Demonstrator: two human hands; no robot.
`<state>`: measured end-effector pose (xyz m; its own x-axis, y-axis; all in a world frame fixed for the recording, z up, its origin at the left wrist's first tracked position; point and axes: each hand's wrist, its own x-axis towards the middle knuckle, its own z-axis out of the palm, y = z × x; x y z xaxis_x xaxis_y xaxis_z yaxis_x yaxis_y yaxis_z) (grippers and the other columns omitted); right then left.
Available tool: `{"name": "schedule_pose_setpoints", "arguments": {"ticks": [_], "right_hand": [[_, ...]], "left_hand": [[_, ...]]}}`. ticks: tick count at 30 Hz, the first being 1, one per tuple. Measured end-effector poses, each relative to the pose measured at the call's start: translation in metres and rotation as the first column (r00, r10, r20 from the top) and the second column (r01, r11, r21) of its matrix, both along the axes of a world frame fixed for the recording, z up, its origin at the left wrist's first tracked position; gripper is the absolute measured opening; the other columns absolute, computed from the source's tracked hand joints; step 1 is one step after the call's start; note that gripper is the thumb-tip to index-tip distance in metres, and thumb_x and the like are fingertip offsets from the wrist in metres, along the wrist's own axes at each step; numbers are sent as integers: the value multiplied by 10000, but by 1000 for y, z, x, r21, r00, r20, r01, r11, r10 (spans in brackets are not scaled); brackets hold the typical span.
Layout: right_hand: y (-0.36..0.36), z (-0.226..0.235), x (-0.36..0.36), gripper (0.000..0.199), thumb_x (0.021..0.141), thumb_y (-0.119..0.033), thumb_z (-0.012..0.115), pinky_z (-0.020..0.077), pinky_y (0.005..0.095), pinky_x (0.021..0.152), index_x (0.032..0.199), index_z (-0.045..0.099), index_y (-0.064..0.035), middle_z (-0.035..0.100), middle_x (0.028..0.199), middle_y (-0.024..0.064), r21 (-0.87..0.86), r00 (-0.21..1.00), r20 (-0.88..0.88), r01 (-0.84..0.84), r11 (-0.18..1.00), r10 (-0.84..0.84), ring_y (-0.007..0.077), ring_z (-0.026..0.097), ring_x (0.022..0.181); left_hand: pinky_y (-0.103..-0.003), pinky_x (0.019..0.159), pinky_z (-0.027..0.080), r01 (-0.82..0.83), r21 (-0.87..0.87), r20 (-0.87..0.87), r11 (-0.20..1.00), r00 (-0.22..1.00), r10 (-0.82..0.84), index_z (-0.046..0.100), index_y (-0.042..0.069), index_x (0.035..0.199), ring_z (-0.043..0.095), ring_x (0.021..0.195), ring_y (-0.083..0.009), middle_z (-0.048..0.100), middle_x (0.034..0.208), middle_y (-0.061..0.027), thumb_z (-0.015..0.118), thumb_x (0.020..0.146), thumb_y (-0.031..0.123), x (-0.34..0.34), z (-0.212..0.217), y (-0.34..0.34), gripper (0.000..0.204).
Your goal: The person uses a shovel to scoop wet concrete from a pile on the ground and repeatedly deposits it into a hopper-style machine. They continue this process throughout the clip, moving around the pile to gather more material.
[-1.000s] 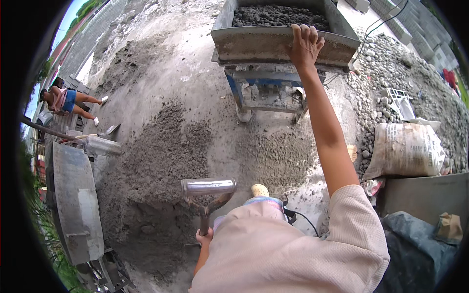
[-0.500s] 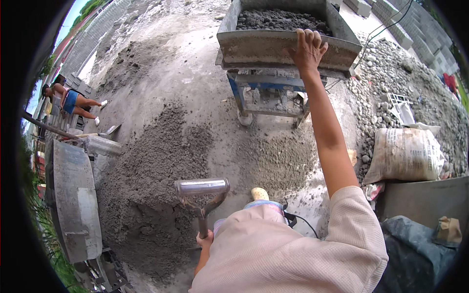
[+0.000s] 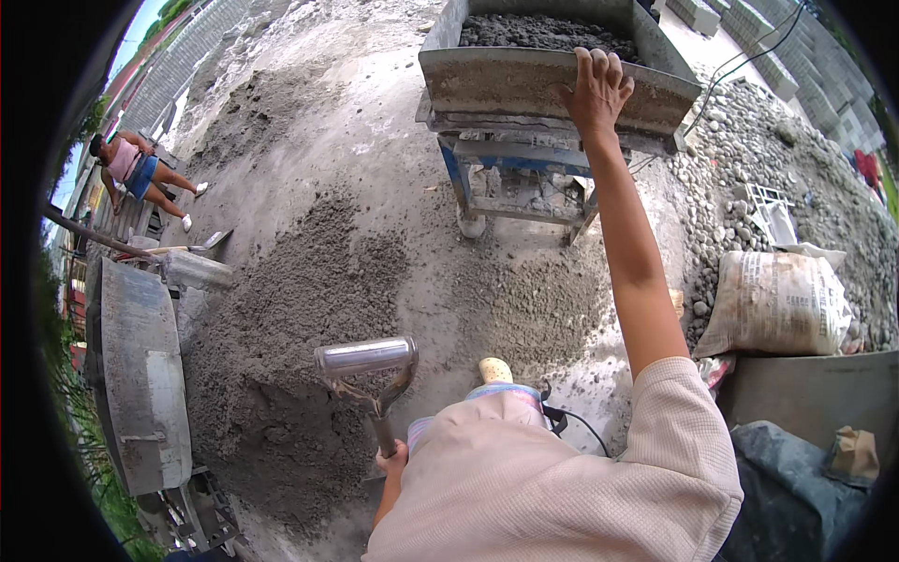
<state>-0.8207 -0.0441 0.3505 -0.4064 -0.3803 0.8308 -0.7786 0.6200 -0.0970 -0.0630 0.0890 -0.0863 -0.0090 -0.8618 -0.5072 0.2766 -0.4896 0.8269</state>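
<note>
My left hand [image 3: 394, 456] is wrapped round the shaft of a shovel [image 3: 368, 358], just below its metal D-shaped handle; the blade is hidden by my body. With arm stretched forward, my right hand [image 3: 597, 98] hooks its fingers over the near edge of a large metal hopper [image 3: 524, 89]. Grey mix [image 3: 548, 36] lies inside the hopper, which rests on a blue and grey metal frame [image 3: 513, 173]. Left of the shovel handle spreads a big pile of damp grey mix [image 3: 300, 337].
A smaller sandy heap [image 3: 543, 309] lies before the frame. A metal drum-like container [image 3: 145, 375] stands at the left. On the right are gravel [image 3: 726, 178], a filled sack [image 3: 777, 304] and a dark tarp [image 3: 787, 487]. Another person [image 3: 136, 169] is at the far left, near a second shovel [image 3: 211, 242].
The shovel handle has tilted slightly to the left in my left hand. My right hand stays on the hopper edge. The person at far left has straightened up from bending.
</note>
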Motion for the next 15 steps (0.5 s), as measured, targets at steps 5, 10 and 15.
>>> {"name": "schedule_pose_setpoints", "arguments": {"ticks": [5,10,15], "right_hand": [[3,-4,-2,620,573,-369,674,196,488,830,1076,352,-202,346,1087,5,56,999,37,37,998,-39,216,257,1088],[-3,-3,-2,621,574,-371,672,191,488,838,1084,359,-205,354,1091,-8,61,999,26,32,998,-34,215,253,1093],[-10,2,1,589,583,-367,662,189,483,844,1072,377,-208,373,1086,-16,21,999,47,19,1000,-20,207,253,1097]], "left_hand": [[-253,515,382,26,-86,43,996,999,-22,408,121,571,429,536,-97,371,577,38,386,723,100,-3,2,3,155],[-262,527,391,-180,175,-227,968,949,217,419,122,578,444,550,-104,388,588,29,385,710,107,-7,1,11,137],[-258,525,390,-36,-9,84,999,996,36,410,118,567,444,545,-107,388,582,28,386,693,105,0,13,22,129]]}}
